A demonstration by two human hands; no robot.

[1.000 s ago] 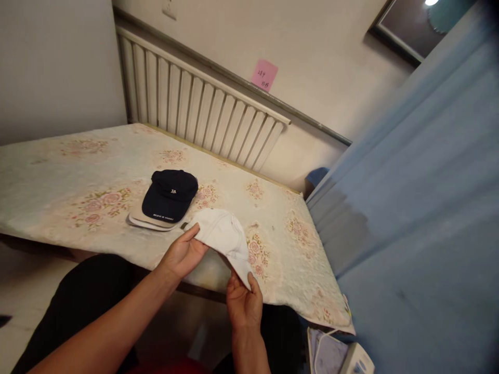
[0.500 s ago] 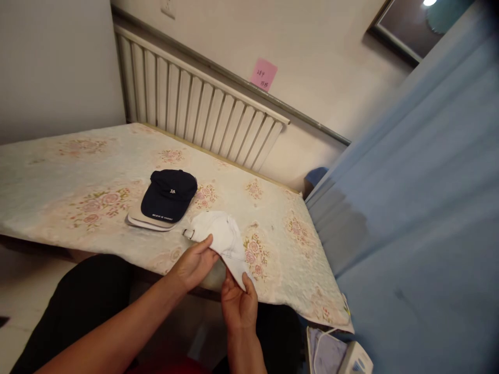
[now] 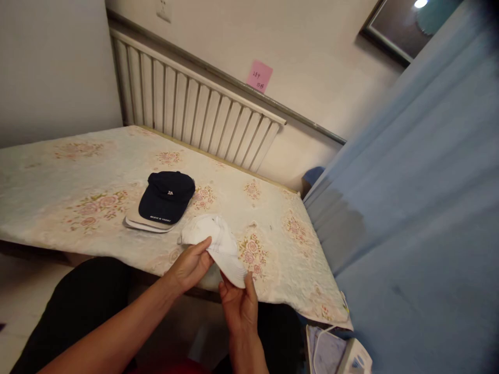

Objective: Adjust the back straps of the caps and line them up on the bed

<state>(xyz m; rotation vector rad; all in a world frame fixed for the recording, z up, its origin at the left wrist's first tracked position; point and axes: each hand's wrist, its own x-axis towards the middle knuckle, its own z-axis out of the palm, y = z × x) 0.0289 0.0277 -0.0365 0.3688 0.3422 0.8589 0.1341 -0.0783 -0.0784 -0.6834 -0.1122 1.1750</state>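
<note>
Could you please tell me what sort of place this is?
Probably a room in a home, perhaps a bedroom: there is a wide, pale, flower-patterned cloth cover, an off-white ribbed radiator behind it, and a long blue fabric curtain at the right.

White cap [image 3: 221, 243], lower center: matt cloth, ridged stitching on brim. Dark cap [image 3: 167, 197], left of center: matt cloth. Floral cover [image 3: 278, 244], mid-frame: soft-looking cloth, slightly puckered. Radiator [image 3: 190, 106], upper left: smooth painted metal. Pink note [image 3: 259, 76], top center: matt paper. Curtain [image 3: 413, 234], right side: matt cloth. Framed picture [image 3: 403, 28], upper right: glossy.
</note>
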